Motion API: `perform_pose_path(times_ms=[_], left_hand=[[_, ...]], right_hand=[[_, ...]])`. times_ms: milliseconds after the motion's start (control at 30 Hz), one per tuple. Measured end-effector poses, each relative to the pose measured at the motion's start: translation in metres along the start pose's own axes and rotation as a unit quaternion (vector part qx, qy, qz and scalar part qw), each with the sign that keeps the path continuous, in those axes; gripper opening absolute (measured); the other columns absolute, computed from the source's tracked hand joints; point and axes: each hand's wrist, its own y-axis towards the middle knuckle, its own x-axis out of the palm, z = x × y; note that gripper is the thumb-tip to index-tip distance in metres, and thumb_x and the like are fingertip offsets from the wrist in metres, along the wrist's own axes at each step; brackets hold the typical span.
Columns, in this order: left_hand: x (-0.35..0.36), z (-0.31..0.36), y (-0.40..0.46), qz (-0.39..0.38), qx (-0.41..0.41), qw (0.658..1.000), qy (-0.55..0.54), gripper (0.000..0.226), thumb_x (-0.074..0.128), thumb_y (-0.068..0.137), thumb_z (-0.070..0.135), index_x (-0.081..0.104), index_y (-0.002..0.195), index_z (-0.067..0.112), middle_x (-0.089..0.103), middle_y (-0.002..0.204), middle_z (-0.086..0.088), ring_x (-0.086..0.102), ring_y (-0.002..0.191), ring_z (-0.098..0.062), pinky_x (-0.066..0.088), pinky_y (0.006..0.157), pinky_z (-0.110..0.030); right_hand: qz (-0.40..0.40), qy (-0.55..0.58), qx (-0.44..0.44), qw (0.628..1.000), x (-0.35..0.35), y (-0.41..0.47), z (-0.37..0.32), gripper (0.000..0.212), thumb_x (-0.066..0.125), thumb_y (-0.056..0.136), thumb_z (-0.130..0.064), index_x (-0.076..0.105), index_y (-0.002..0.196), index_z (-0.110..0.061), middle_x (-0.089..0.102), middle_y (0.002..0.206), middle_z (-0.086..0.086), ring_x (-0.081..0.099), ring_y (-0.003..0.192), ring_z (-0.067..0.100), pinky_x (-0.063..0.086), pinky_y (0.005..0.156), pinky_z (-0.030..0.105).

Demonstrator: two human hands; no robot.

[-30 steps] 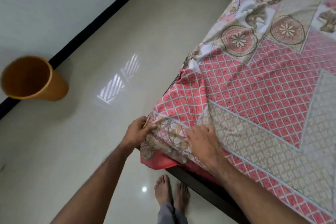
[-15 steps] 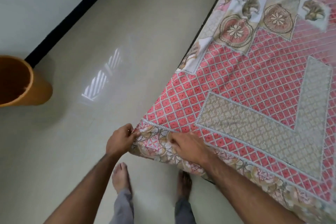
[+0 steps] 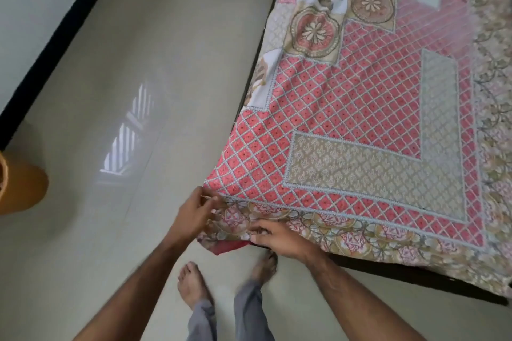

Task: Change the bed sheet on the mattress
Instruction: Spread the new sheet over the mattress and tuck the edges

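Both hands are working the near corner of the bed sheet (image 3: 360,130), which is lying spread over the bed. The left hand (image 3: 194,216) is pinching the corner's floral border; the right hand (image 3: 279,238) is gripping the hem just beside it, fingers curled over the edge.

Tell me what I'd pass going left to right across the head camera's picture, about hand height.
Orange bin → bare floor → left hand → right hand → patterned bed sheet.
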Motion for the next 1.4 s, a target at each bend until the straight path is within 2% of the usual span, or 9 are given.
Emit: perform_pose_path(times_ms=[133, 333, 500, 633, 767, 967, 1133, 1300, 1400], left_hand=[[0.065, 0.029, -0.008, -0.063, -0.197, 0.938, -0.278, 0.043, 0.049, 0.102, 0.051, 0.048, 0.127, 0.016, 0.059, 0.122, -0.017, 0.064, 0.109, -0.042, 0.054, 0.094, -0.06], [0.113, 0.033, 0.006, 0.084, -0.262, 0.84, -0.467, 0.08, 0.036, 0.098, 0.07, 0.028, 0.155, 0.014, 0.037, 0.155, -0.019, 0.041, 0.139, -0.046, 0.034, 0.108, -0.072], [0.126, 0.039, 0.034, 0.095, -0.26, 0.808, -0.52, 0.1, 0.047, 0.074, 0.091, 0.026, 0.156, 0.037, 0.033, 0.158, -0.009, 0.031, 0.14, -0.056, 0.028, 0.092, -0.089], [0.134, 0.033, 0.046, 0.142, -0.228, 0.817, -0.51, 0.102, 0.024, 0.074, 0.098, 0.035, 0.153, 0.035, 0.048, 0.142, -0.006, 0.049, 0.119, -0.047, 0.035, 0.097, -0.082], [0.139, 0.027, 0.053, 0.164, -0.195, 0.837, -0.485, 0.093, 0.013, 0.081, 0.093, 0.052, 0.142, 0.036, 0.061, 0.134, -0.003, 0.057, 0.113, -0.039, 0.044, 0.102, -0.066], [0.136, 0.015, 0.057, 0.171, -0.182, 0.833, -0.494, 0.084, 0.016, 0.085, 0.089, 0.057, 0.136, 0.036, 0.066, 0.132, -0.005, 0.06, 0.121, -0.038, 0.046, 0.101, -0.065], [0.123, 0.006, 0.06, 0.117, -0.096, 0.821, -0.551, 0.065, 0.034, 0.097, 0.068, 0.054, 0.144, 0.027, 0.06, 0.142, -0.01, 0.057, 0.131, -0.038, 0.043, 0.108, -0.061], [0.092, 0.007, 0.067, 0.058, -0.109, 0.868, -0.48, 0.064, 0.05, 0.088, 0.059, 0.057, 0.142, 0.025, 0.062, 0.139, -0.009, 0.06, 0.127, -0.035, 0.046, 0.107, -0.055], [0.061, 0.015, 0.095, 0.03, -0.103, 0.935, -0.338, 0.039, 0.058, 0.091, 0.052, 0.067, 0.114, 0.021, 0.067, 0.115, -0.008, 0.068, 0.104, -0.029, 0.06, 0.084, -0.044]], right_hand=[[0.115, 0.291, 0.025, 0.95, 0.001, 0.0, 0.022, 0.02, 0.06, 0.099, -0.017, 0.069, 0.117, -0.016, 0.07, 0.119, 0.0, 0.063, 0.116, 0.016, 0.048, 0.099, 0.025], [0.233, 0.82, 0.082, 0.516, -0.014, -0.03, 0.069, 0.047, 0.046, 0.105, -0.032, 0.043, 0.141, -0.001, 0.052, 0.137, 0.022, 0.057, 0.115, 0.038, 0.046, 0.098, 0.053], [0.259, 0.897, 0.014, 0.358, -0.042, -0.027, 0.093, 0.071, 0.035, 0.1, -0.062, 0.034, 0.151, -0.012, 0.035, 0.154, 0.018, 0.034, 0.143, 0.041, 0.026, 0.115, 0.066], [0.264, 0.908, 0.015, 0.323, -0.055, -0.005, 0.096, 0.077, 0.028, 0.096, -0.072, 0.043, 0.147, -0.015, 0.046, 0.143, 0.016, 0.043, 0.137, 0.038, 0.026, 0.115, 0.064], [0.299, 0.905, 0.026, 0.3, -0.057, 0.021, 0.103, 0.066, 0.034, 0.092, -0.076, 0.067, 0.106, -0.021, 0.064, 0.099, 0.004, 0.062, 0.089, 0.024, 0.046, 0.098, 0.043], [0.324, 0.899, 0.099, 0.278, -0.058, 0.03, 0.116, 0.07, 0.03, 0.088, -0.082, 0.065, 0.105, -0.023, 0.066, 0.119, 0.004, 0.062, 0.107, 0.024, 0.041, 0.106, 0.052], [0.283, 0.932, -0.031, 0.225, -0.048, 0.022, 0.115, 0.078, 0.033, 0.091, -0.077, 0.061, 0.133, -0.018, 0.059, 0.14, 0.015, 0.055, 0.128, 0.04, 0.039, 0.105, 0.068], [0.318, 0.901, -0.046, 0.29, -0.063, 0.025, 0.116, 0.069, 0.031, 0.092, -0.072, 0.059, 0.137, -0.027, 0.064, 0.135, 0.01, 0.059, 0.123, 0.039, 0.038, 0.108, 0.064], [0.318, 0.873, -0.005, 0.369, -0.069, 0.027, 0.13, 0.082, 0.049, 0.077, -0.079, 0.05, 0.144, -0.031, 0.056, 0.144, 0.009, 0.053, 0.129, 0.039, 0.037, 0.109, 0.065]])
